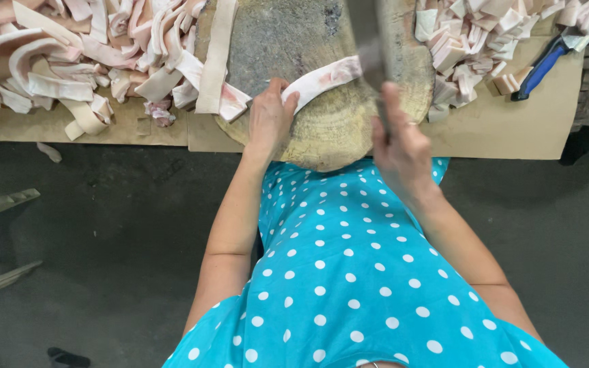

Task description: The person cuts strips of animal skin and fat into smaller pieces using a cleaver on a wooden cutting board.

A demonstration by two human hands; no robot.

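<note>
Strip of pork fat (322, 78), pale with a pink edge, lies slantwise across the round wooden chopping block (288, 41), its near end under the left hand (270, 119). Left fingers curled down and pressed close together on that end of the strip, thumb tucked beside them; grip narrow, pinning the strip flat to the wood. Far end of the strip reaches up and right, ending just at the blade of the cleaver (369, 41). Right hand (400, 146) closed in a fist round the cleaver's handle, a ring on one finger; blade blurred, raised over the block's right half, whether it touches the strip cannot be told. Another long strip (214, 58) lies on the block's left edge. Left of the block, a heap of uncut strips (56, 61) on cardboard sheet (512, 129). Right of it, a pile of small cut pieces (475, 37), and beyond that a knife with a blue handle (543, 68). Turquoise polka-dot dress (349, 272) below.
</note>
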